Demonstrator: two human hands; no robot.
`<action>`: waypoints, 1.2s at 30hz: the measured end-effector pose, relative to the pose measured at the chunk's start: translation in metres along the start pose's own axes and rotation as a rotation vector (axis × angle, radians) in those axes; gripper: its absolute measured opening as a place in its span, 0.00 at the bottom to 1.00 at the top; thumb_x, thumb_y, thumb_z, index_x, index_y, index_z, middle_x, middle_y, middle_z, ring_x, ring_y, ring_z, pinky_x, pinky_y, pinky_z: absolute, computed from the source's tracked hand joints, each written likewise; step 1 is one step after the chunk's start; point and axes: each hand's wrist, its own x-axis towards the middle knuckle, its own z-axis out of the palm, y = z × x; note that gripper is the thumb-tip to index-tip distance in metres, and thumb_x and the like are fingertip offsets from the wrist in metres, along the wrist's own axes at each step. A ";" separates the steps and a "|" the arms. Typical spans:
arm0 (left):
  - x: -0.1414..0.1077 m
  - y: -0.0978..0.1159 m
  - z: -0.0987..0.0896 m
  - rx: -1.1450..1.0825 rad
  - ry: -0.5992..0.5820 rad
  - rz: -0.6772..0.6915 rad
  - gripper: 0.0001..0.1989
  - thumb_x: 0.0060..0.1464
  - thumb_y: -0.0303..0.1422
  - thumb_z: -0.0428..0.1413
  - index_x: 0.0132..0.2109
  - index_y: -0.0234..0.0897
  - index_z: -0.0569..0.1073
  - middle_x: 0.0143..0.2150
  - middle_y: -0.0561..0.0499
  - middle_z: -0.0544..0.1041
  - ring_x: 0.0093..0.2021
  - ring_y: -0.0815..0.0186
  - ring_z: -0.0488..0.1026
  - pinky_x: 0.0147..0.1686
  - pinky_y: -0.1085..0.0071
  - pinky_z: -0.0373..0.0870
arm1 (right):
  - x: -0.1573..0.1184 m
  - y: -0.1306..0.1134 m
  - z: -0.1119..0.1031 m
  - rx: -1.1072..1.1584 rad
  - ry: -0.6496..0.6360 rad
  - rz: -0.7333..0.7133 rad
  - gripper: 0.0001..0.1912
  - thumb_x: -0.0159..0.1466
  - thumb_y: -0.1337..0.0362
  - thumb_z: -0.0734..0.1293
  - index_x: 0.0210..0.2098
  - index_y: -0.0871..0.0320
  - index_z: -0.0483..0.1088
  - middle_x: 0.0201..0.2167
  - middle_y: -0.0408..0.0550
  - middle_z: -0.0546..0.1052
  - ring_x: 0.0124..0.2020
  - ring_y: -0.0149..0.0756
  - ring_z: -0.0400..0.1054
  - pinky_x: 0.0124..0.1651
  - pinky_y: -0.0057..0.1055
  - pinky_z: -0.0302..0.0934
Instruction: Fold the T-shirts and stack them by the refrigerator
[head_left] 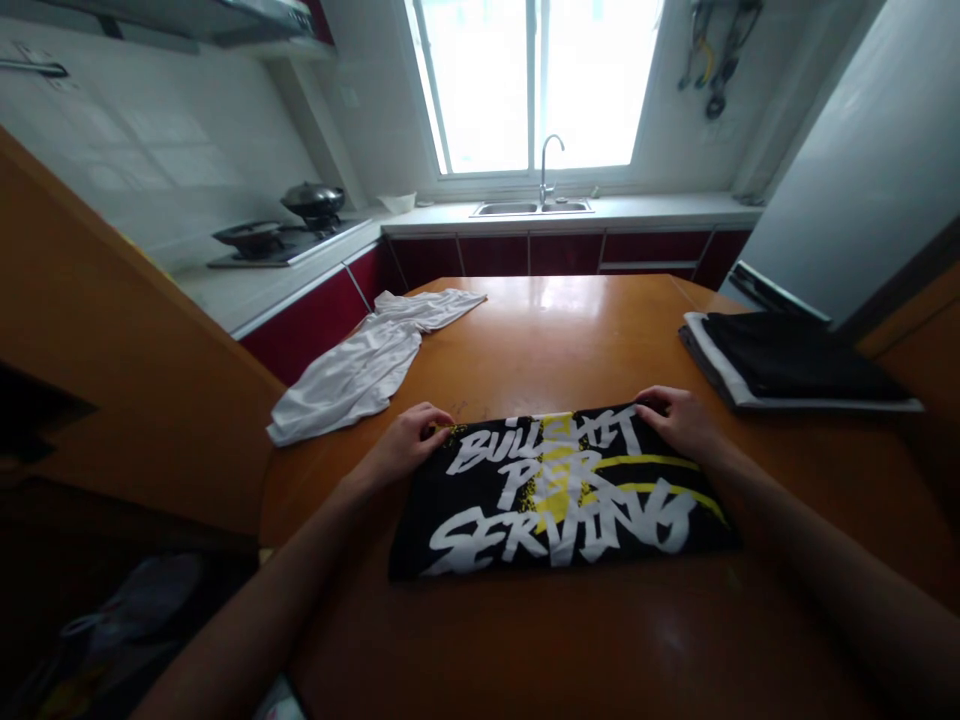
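Observation:
A folded black T-shirt (480, 510) with white lettering and yellow marks lies on the wooden table in front of me. My left hand (411, 440) pinches its far left corner between thumb and fingers. At the far right corner, my right hand (679, 425) grips the cloth the same way. The shirt's near edge rests flat on the table, and its printed side faces up.
A white garment (360, 365) is spread along the left of the wooden table (555, 335). Folded black and white clothes (802, 365) are stacked at the right. Beyond are a sink (510, 209), a stove with pans (311, 200) and a fridge (847, 170).

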 end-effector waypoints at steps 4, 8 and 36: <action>-0.001 0.002 0.000 0.098 0.057 0.041 0.17 0.63 0.42 0.53 0.50 0.37 0.78 0.48 0.43 0.76 0.51 0.55 0.73 0.54 0.59 0.70 | -0.005 -0.006 0.002 -0.228 0.090 -0.030 0.15 0.64 0.58 0.65 0.44 0.59 0.76 0.41 0.55 0.79 0.45 0.46 0.72 0.50 0.40 0.66; -0.007 0.050 0.008 0.229 0.141 0.065 0.22 0.68 0.41 0.46 0.61 0.35 0.72 0.61 0.41 0.72 0.63 0.55 0.67 0.64 0.55 0.62 | -0.024 -0.041 0.008 -0.320 0.183 -0.134 0.21 0.69 0.57 0.59 0.54 0.61 0.73 0.52 0.58 0.75 0.56 0.49 0.67 0.60 0.43 0.61; 0.036 0.117 0.114 0.492 -0.082 0.105 0.29 0.70 0.42 0.39 0.73 0.40 0.56 0.75 0.43 0.53 0.74 0.49 0.47 0.69 0.41 0.43 | -0.024 -0.098 0.084 -0.415 -0.251 -0.141 0.35 0.72 0.53 0.51 0.73 0.65 0.49 0.74 0.58 0.47 0.75 0.45 0.37 0.72 0.53 0.29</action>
